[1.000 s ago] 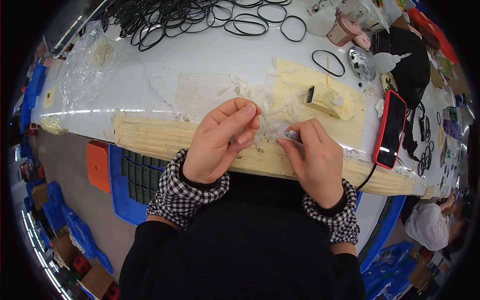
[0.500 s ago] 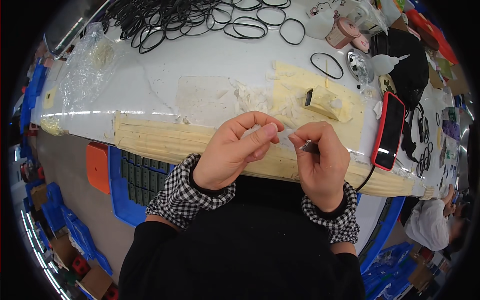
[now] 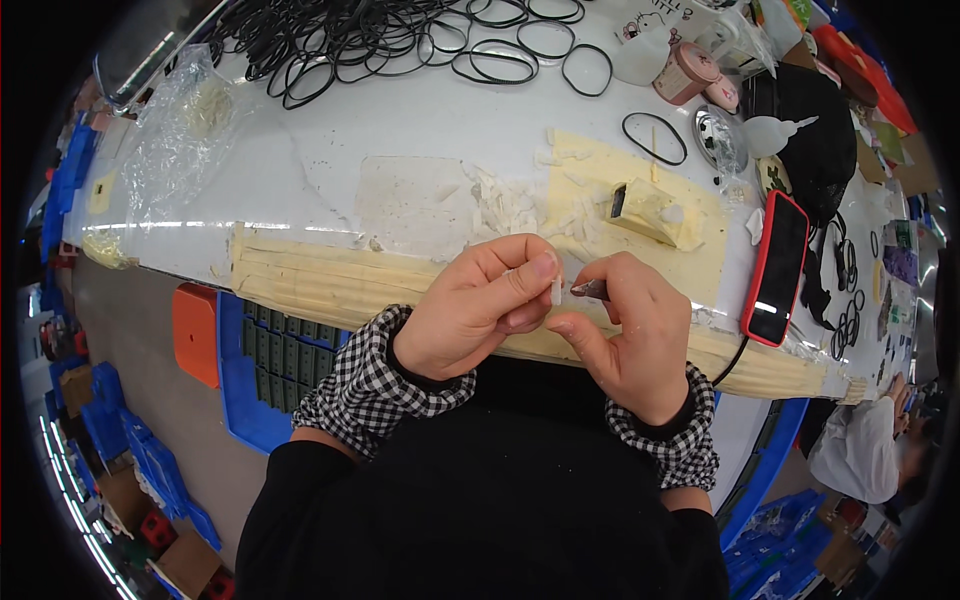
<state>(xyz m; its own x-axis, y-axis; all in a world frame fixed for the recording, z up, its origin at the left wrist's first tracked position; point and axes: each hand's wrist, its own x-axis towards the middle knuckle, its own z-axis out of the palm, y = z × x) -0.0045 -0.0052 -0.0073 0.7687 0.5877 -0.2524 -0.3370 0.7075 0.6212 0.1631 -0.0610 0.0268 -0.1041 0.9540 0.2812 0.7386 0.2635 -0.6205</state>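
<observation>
Thumb and fingers of my left hand (image 3: 487,300) are pinched on a small whitish strip (image 3: 557,290), whose end sticks out past the fingertips. Just to its right, my right hand (image 3: 645,335) curls its forefinger around a small dark metal blade (image 3: 592,289). The right thumb is spread away from the forefinger and points at the strip. Both hands are above the table's near edge. Beyond them lie white shavings (image 3: 505,205) and a yellow sheet (image 3: 700,225) bearing a block wrapped in yellow tape (image 3: 650,215).
Many black rubber rings (image 3: 340,40) are heaped at the far side. On the right lie a red-cased phone (image 3: 777,265) with a cable, a pink tub (image 3: 685,75) and a squeeze bottle (image 3: 770,133). Clear plastic wrap (image 3: 180,140) sits left. Yellowish tape (image 3: 310,275) covers the near edge.
My right thumb has moved down and away from the forefinger, and the right hand has come closer to the left. More of the whitish strip now shows at the left fingertips.
</observation>
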